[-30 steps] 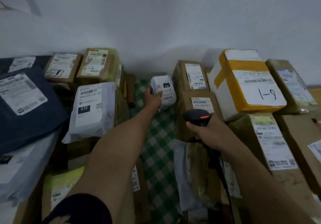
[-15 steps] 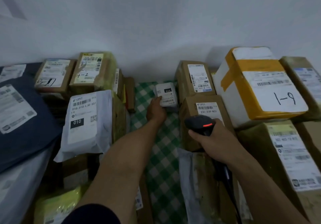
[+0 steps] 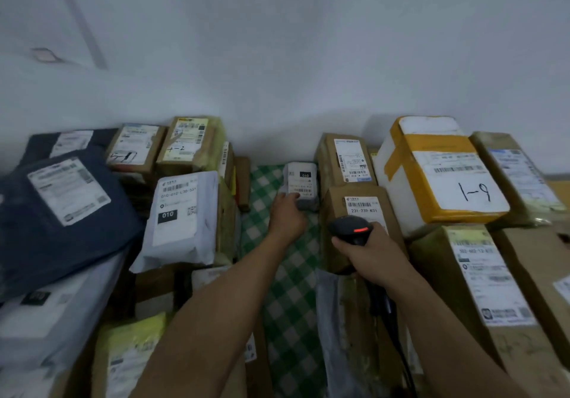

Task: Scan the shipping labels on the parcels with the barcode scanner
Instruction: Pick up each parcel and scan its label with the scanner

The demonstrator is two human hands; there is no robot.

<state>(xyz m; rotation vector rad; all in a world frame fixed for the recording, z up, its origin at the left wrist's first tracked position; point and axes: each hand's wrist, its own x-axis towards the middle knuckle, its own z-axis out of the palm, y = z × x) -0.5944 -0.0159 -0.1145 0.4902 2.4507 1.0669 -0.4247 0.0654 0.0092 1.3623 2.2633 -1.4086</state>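
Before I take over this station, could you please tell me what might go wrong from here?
1. The black handheld barcode scanner in the right hand sits above the 231-239-K01 label on the brown cardboard box, so it may read that instead of the small white parcel.
2. The left hand grips that parcel near its lower barcode and could cover it.
3. The scanner's black cable trails over parcels and might snag.

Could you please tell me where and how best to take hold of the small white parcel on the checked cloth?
I'd take the small white parcel by its near left corner, coming from the open checked cloth side, where the left hand holds it: brown boxes crowd its right, and that grip leaves the label showing.
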